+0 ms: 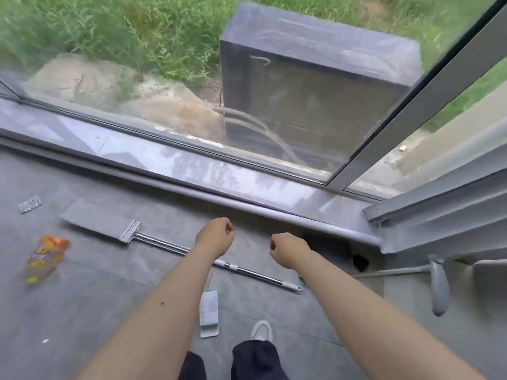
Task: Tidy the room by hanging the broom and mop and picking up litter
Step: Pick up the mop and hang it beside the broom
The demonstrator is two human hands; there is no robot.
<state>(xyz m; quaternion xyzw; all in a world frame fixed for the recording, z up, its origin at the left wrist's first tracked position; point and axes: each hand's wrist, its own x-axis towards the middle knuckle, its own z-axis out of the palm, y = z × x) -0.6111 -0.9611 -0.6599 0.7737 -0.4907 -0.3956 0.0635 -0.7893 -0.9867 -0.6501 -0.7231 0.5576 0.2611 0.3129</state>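
Note:
A flat mop (pixel 98 223) lies on the grey floor, its metal handle (pixel 247 270) running right beneath my arms. My left hand (pixel 216 237) and my right hand (pixel 288 249) hover above the handle, both curled into loose fists with nothing in them. At the right a grey broom (pixel 439 286) lies on the floor with its handle pointing left. Litter is scattered around: an orange snack bag (pixel 45 256) at the left, a foil pill blister (pixel 30 204) at the far left, and a white and green box (pixel 209 314) by my foot.
A low window sill (pixel 219 174) and a large glass pane run across the back, with grass and a grey outdoor unit behind it. Grey curtains (pixel 452 215) hang at the right. My white shoe (pixel 262 329) stands near the box.

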